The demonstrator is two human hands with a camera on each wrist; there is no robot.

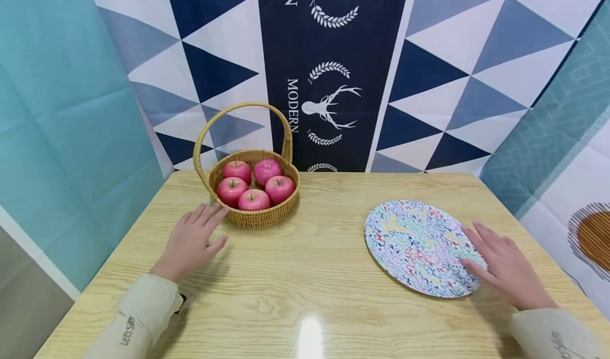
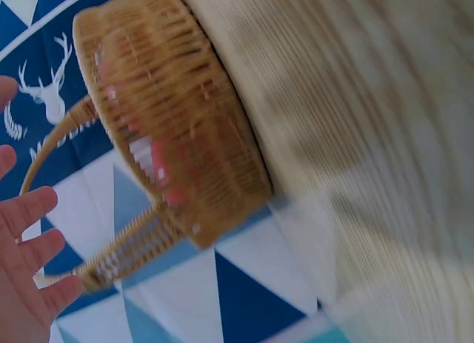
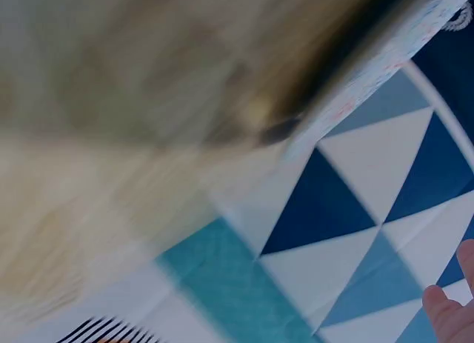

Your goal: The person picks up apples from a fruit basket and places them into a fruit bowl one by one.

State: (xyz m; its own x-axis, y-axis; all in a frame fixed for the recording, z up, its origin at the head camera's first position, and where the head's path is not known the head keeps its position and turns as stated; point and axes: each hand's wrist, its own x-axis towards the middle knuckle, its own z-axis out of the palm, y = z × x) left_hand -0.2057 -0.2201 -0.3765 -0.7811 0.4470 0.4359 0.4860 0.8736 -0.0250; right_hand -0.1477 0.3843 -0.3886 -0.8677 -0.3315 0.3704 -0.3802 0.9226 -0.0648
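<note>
Where left hand (image 1: 193, 241) hovers — basket (image 1: 261, 220) ahead.

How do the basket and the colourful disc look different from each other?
The basket is tan and woven with an arched handle; the colourful disc is flat and covered in squiggles. The basket is nearer the left hand, the disc nearer the right hand. Both are round and on the wooden table.

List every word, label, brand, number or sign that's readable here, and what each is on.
"MODERN": backdrop, sideways.
"RN": backdrop, top of the head view, word cut off by the frame.
"Lets", then letters too blurred to be sure: left sleeve.
Right sleeve: lettering too blurred to read.
No numbers readable.
</note>
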